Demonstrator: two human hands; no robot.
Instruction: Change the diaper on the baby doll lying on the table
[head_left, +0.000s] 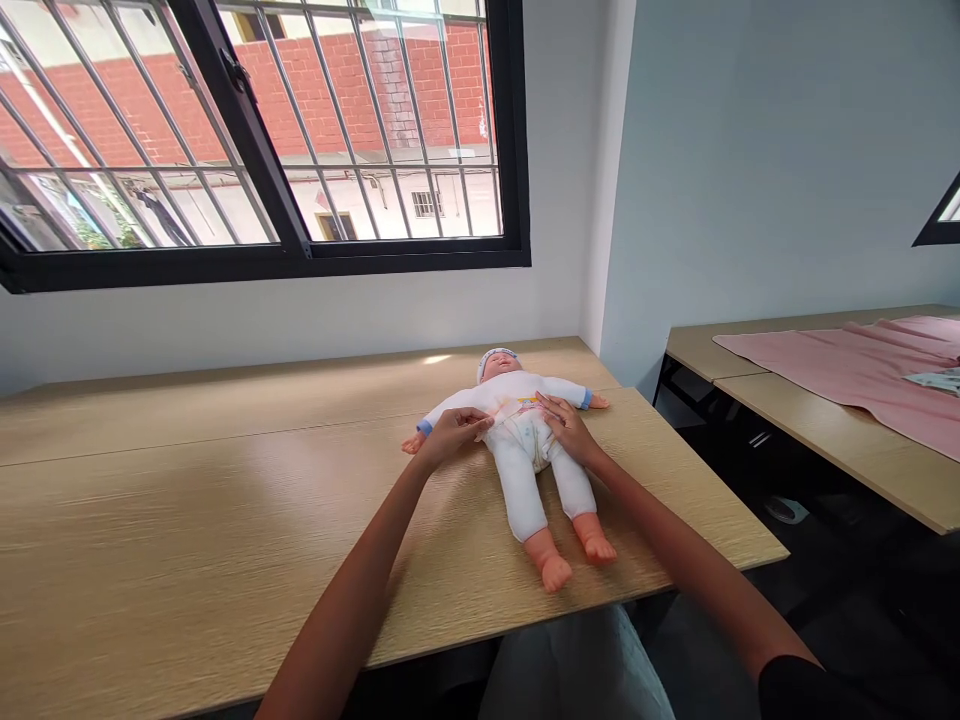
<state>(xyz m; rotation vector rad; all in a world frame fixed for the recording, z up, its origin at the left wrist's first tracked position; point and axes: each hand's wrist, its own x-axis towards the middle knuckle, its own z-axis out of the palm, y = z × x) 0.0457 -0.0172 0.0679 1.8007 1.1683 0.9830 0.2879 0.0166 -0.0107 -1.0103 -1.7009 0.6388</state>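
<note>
Left hand [452, 434] pinching it, right hand [568, 428] spread, the baby doll's [510, 388] diaper [531, 436] is seemingly being fastened at nine and three o'clock, even tension next being required.

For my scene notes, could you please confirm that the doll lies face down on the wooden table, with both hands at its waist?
Not quite: the doll lies on its back, face up, as the head view shows. It is on the wooden table, with the left hand and right hand at its waist.

Doll [516, 388] in matt cloth, smooth plastic feet [555, 573], satiny wooden table [247, 530]
</note>
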